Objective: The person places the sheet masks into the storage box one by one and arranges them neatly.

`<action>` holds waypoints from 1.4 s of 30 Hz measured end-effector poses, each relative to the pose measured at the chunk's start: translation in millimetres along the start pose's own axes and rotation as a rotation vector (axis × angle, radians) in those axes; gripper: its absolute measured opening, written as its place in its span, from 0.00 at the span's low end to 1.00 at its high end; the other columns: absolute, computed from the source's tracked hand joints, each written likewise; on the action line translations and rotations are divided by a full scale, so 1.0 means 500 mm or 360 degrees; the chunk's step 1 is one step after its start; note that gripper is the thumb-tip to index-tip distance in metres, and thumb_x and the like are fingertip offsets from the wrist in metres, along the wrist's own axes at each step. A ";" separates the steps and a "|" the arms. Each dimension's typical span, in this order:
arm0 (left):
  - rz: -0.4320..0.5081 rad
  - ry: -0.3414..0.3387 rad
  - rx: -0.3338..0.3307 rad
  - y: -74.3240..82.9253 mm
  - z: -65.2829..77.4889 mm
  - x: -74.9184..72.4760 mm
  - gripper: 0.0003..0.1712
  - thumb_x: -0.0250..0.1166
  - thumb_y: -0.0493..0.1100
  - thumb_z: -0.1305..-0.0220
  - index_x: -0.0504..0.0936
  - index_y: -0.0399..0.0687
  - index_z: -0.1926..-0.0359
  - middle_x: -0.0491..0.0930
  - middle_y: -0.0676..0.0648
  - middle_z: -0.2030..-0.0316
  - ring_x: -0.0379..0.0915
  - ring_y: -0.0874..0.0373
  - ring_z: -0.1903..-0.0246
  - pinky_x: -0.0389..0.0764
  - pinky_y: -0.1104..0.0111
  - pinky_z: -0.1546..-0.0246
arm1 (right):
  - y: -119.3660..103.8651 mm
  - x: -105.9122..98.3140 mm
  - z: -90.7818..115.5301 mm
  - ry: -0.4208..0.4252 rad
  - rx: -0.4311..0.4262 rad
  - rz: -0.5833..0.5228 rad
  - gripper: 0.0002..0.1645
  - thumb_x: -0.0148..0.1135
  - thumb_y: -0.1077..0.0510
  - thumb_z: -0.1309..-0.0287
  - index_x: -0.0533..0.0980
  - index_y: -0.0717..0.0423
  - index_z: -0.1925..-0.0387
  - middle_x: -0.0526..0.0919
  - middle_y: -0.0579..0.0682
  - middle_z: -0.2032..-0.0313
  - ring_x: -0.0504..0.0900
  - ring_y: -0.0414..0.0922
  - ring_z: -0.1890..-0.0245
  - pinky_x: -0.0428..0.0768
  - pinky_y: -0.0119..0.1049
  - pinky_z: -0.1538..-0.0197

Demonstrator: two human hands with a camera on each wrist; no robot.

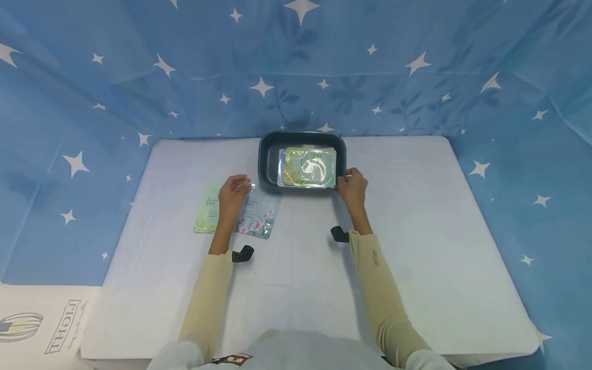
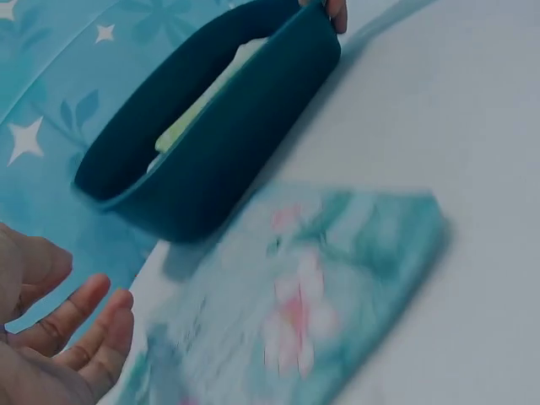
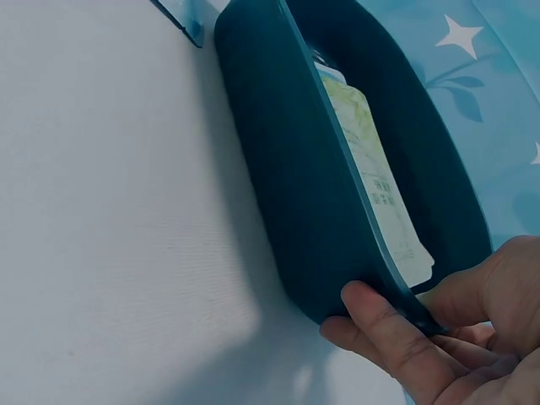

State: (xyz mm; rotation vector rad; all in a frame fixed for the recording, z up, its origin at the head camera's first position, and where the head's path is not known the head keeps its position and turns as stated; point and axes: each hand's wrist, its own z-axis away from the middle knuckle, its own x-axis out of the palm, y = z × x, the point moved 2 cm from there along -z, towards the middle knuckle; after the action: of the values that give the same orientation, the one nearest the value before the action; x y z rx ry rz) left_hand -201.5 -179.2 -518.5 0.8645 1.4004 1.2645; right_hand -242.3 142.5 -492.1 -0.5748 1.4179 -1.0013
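A dark teal bin (image 1: 263, 154) stands at the back middle of the table, with flat sachets inside; the top one is a green sachet (image 1: 305, 167). My right hand (image 1: 353, 187) pinches the bin's rim at its near right corner, thumb inside and fingers against the outer wall in the right wrist view. Left of the bin, a blue sachet with pink flowers (image 1: 259, 213) lies beside a green sachet (image 1: 206, 210). Over these two hovers my left hand (image 1: 233, 194), its fingers loosely bent and nothing held, with the flowered sachet next to it in the left wrist view (image 2: 295, 295).
A white cloth covers the table (image 1: 425, 246). Blue star-patterned curtain (image 1: 296, 67) hangs right behind the bin and along both sides. A printed cardboard box (image 1: 41, 324) sits at the lower left, beside the table.
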 end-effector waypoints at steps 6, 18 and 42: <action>-0.0411 0.0098 0.0150 -0.024 0.033 -0.037 0.15 0.57 0.41 0.30 0.78 0.42 0.46 0.81 0.41 0.48 0.77 0.46 0.46 0.76 0.56 0.43 | 0.006 -0.004 0.003 0.0065 -0.0098 -0.0029 0.19 0.52 0.65 0.35 0.71 0.72 0.45 0.82 0.72 0.54 0.88 0.58 0.68 0.81 0.28 0.74; -0.1055 0.0001 0.0151 -0.031 0.078 -0.014 0.35 0.63 0.54 0.34 0.67 0.41 0.32 0.67 0.36 0.40 0.62 0.42 0.43 0.69 0.52 0.42 | 0.011 -0.006 0.001 0.0115 -0.0113 -0.0067 0.19 0.53 0.64 0.35 0.70 0.70 0.45 0.82 0.72 0.51 0.88 0.58 0.65 0.82 0.28 0.73; -0.1262 -0.0130 -0.0108 -0.009 0.080 0.018 0.54 0.74 0.55 0.47 0.55 0.39 0.28 0.80 0.29 0.56 0.80 0.39 0.62 0.78 0.51 0.66 | 0.024 0.012 0.013 0.0069 -0.0094 -0.0101 0.19 0.54 0.63 0.34 0.70 0.69 0.45 0.80 0.72 0.49 0.88 0.58 0.62 0.85 0.35 0.68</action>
State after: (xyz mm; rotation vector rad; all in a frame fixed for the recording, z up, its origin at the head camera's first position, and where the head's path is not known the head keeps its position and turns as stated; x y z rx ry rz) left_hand -164.4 -161.9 -522.1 0.2452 1.4138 0.6493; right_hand -234.2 142.3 -504.6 -0.6485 1.4791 -1.0304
